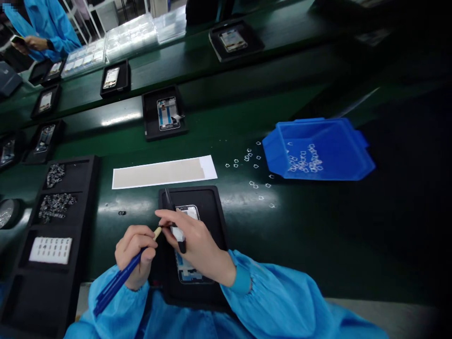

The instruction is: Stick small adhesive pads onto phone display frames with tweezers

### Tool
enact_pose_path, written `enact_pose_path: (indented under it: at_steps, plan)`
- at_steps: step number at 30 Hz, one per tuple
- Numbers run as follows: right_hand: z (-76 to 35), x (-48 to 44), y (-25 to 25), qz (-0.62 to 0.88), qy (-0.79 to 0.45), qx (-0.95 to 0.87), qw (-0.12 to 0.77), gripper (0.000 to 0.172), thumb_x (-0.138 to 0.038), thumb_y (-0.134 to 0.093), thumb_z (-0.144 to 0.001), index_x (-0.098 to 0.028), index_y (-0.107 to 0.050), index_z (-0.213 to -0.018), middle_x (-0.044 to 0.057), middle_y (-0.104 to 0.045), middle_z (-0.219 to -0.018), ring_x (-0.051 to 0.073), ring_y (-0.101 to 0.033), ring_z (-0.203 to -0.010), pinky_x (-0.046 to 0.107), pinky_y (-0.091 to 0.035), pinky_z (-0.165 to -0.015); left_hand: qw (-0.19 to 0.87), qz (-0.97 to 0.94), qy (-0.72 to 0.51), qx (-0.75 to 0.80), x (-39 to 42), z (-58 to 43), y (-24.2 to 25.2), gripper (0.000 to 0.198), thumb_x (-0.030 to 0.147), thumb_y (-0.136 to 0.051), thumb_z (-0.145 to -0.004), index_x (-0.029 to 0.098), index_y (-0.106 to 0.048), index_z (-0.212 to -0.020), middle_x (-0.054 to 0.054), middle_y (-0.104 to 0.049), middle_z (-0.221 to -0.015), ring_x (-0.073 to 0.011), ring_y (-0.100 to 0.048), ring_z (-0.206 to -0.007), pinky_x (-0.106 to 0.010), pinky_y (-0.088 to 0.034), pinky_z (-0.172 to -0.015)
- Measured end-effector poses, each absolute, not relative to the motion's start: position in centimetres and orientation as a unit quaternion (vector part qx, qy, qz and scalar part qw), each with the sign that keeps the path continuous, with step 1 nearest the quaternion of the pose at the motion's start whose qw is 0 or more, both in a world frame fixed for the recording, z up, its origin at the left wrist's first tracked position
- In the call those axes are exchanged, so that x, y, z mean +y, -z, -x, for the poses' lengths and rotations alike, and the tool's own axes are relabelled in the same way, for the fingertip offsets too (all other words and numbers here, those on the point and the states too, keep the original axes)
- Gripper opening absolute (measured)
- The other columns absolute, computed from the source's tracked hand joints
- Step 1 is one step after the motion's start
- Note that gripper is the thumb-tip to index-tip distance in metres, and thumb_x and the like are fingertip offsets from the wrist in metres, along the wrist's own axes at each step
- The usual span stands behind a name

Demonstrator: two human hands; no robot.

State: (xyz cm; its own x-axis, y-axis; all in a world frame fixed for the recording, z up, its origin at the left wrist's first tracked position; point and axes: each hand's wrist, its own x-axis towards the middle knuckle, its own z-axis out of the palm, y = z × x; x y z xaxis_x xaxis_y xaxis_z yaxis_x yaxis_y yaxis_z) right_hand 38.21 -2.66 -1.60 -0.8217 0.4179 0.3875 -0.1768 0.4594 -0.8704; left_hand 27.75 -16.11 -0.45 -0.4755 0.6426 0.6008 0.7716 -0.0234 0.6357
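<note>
A phone frame [189, 274] lies in a black tray [212, 207] at the near edge of the green bench. My left hand [136, 254] is closed round a blue pen-like tool [116, 282] whose pale tip points at the phone's upper part. My right hand [196, 245] rests over the phone, fingers pinched round black tweezers [171, 202] that stick up and away from me. Both sleeves are bright blue.
A black compartment tray [84, 188] with small metal parts and a white card stands at left. A tan-and-white strip [162, 172] lies beyond the phone tray. A blue bin [318, 148] with small white rings sits at right, several rings scattered beside it. More phone trays line the conveyor; another person stands far left.
</note>
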Motion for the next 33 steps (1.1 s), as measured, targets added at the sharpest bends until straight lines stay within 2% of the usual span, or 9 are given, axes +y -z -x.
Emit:
enact_pose_path:
  at_steps: [3, 8, 11, 14, 16, 20, 26, 33]
  plan:
    - [-38.1, -2.3, 1.5, 0.101, -0.632, -0.723, 0.259, 0.041, -0.009, -0.054, -0.089, -0.026, -0.051, -0.127, 0.003, -0.068, -0.100, 0.016, -0.069, -0.092, 0.032, -0.059, -0.084, 0.053, 0.491, 0.527, -0.692, -16.1, -27.7, 0.4, 0.036, 0.038, -0.047, -0.099, 0.018, -0.061, -0.072, -0.004, -0.061, -0.074, -0.0136, -0.059, -0.062, -0.025, -0.049, -0.054]
    - [-38.3, -1.4, 1.2, 0.122, -0.783, -0.593, 0.143, 0.040, -0.015, -0.062, -0.087, -0.023, -0.052, -0.125, 0.005, -0.070, -0.102, 0.015, -0.071, -0.088, 0.033, -0.058, -0.085, 0.019, 0.516, 0.500, -0.696, -16.2, -27.3, -0.4, 0.028, 0.026, -0.046, -0.099, 0.019, -0.060, -0.076, -0.005, -0.063, -0.078, -0.0145, -0.061, -0.068, -0.027, -0.050, -0.060]
    - [-38.5, -1.2, 1.0, 0.137, -0.795, -0.571, 0.151, 0.036, -0.015, -0.065, -0.085, -0.022, -0.055, -0.119, 0.003, -0.071, -0.096, 0.015, -0.071, -0.087, 0.033, -0.058, -0.086, -0.014, 0.508, 0.482, -0.714, -16.2, -27.2, -1.0, 0.014, 0.025, -0.053, -0.095, 0.020, -0.061, -0.085, -0.004, -0.062, -0.084, -0.0158, -0.063, -0.076, -0.028, -0.053, -0.066]
    - [-38.6, -1.4, 0.8, 0.152, -0.778, -0.577, 0.194, 0.034, -0.014, -0.065, -0.085, -0.023, -0.056, -0.117, 0.002, -0.071, -0.095, 0.015, -0.071, -0.089, 0.033, -0.057, -0.086, -0.058, 0.455, 0.495, -0.738, -16.1, -27.4, -1.4, 0.004, 0.021, -0.063, -0.089, 0.021, -0.059, -0.087, -0.002, -0.060, -0.085, -0.0154, -0.065, -0.078, -0.026, -0.056, -0.066]
    - [-38.6, -1.7, 0.8, 0.158, -0.758, -0.593, 0.223, 0.032, -0.014, -0.064, -0.086, -0.023, -0.056, -0.116, 0.002, -0.071, -0.095, 0.016, -0.071, -0.090, 0.033, -0.057, -0.086, -0.076, 0.418, 0.515, -0.744, -16.0, -27.8, -1.3, 0.009, 0.018, -0.067, -0.086, 0.021, -0.059, -0.086, -0.001, -0.061, -0.084, -0.0143, -0.067, -0.077, -0.023, -0.057, -0.064]
    - [-38.7, -2.1, 0.9, 0.162, -0.720, -0.621, 0.266, 0.031, -0.014, -0.062, -0.087, -0.024, -0.056, -0.116, 0.003, -0.072, -0.096, 0.017, -0.071, -0.091, 0.034, -0.058, -0.087, -0.046, 0.356, 0.563, -0.744, -15.8, -28.5, -0.7, 0.020, 0.015, -0.074, -0.079, 0.020, -0.057, -0.087, 0.000, -0.066, -0.082, -0.0139, -0.070, -0.074, -0.023, -0.060, -0.063]
    - [-39.3, -1.8, 1.1, 0.171, -0.731, -0.609, 0.256, 0.042, -0.017, -0.066, -0.085, -0.026, -0.053, -0.123, 0.003, -0.070, -0.102, 0.017, -0.070, -0.097, 0.035, -0.058, -0.091, -0.001, 0.316, 0.604, -0.732, -15.8, -28.5, -0.5, 0.037, 0.011, -0.079, -0.073, 0.021, -0.053, -0.097, 0.002, -0.073, -0.080, -0.0150, -0.074, -0.073, -0.025, -0.063, -0.066]
    - [-39.3, -2.0, 0.7, 0.192, -0.723, -0.609, 0.263, 0.029, -0.019, -0.063, -0.087, -0.024, -0.057, -0.114, 0.001, -0.069, -0.088, 0.015, -0.068, -0.083, 0.027, -0.057, -0.075, 0.039, 0.375, 0.596, -0.709, -15.4, -28.6, -0.4, 0.049, 0.006, -0.080, -0.072, 0.021, -0.050, -0.108, 0.002, -0.076, -0.085, -0.0160, -0.076, -0.074, -0.025, -0.064, -0.067]
